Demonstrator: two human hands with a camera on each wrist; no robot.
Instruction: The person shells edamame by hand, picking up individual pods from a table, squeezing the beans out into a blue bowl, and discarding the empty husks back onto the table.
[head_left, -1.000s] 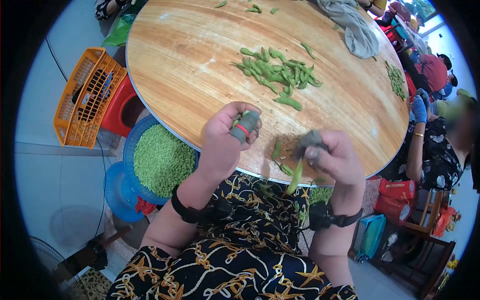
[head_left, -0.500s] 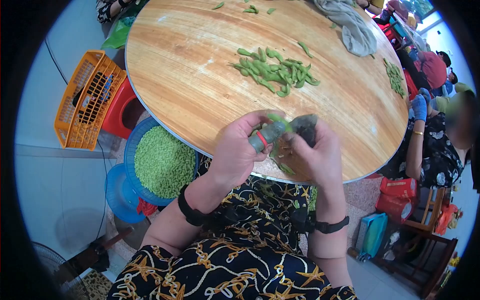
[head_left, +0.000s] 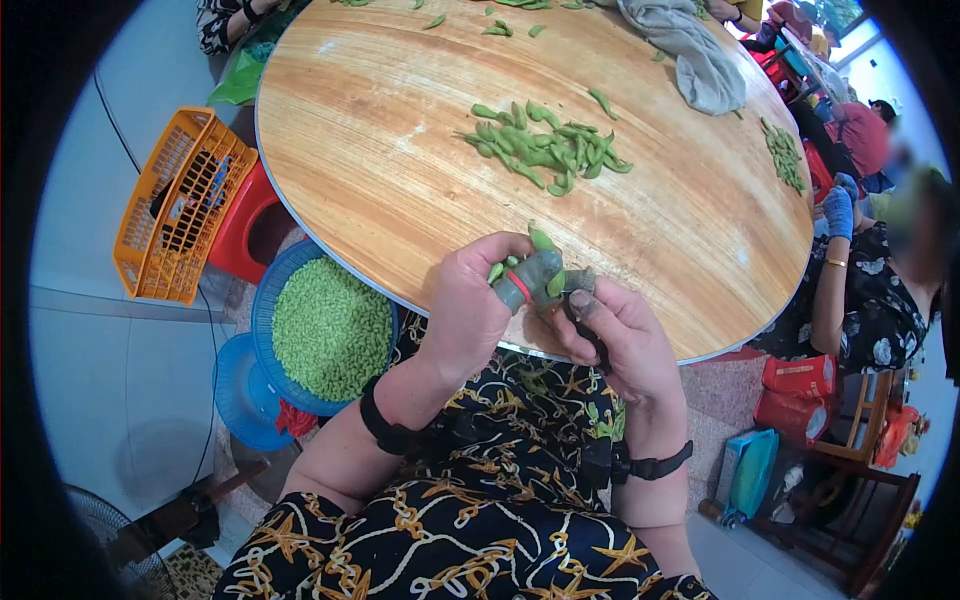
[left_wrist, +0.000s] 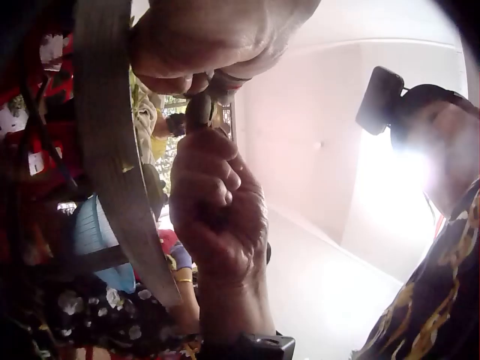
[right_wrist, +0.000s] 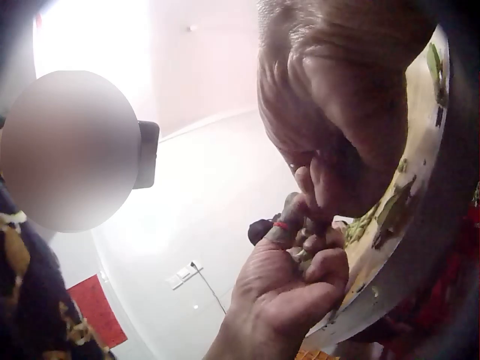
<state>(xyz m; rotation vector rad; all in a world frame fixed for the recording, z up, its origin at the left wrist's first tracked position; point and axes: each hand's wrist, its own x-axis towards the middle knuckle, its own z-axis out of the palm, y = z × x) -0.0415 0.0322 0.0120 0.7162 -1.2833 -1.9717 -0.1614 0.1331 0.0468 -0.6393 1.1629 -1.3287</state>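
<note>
My left hand (head_left: pixel 472 305), its thumb wrapped in a grey-green cover with a red band, holds a green soybean pod (head_left: pixel 541 238) whose tip sticks up past the cover. Some green beans (head_left: pixel 497 271) show between this hand's thumb and fingers. Close against it, my right hand (head_left: pixel 628 338) has dark covers on its fingers and pinches at the lower part of the pod. In the right wrist view, the left hand (right_wrist: pixel 289 274) is curled with its covered thumb up against the right fingertips. A pile of soybean pods (head_left: pixel 550 145) lies farther in on the table.
The round wooden table (head_left: pixel 360 150) ends just below my hands. Left of my lap, a blue basket (head_left: pixel 262 335) holds shelled beans, near an orange crate (head_left: pixel 160 240) and red stool (head_left: pixel 240 235). A grey cloth (head_left: pixel 705 75) lies at the back. Another person's gloved hand (head_left: pixel 838 212) is at right.
My right hand, earlier apart with a pod dangling from its fingers, has come left to meet my left hand. The pod now stands up at the left thumb.
</note>
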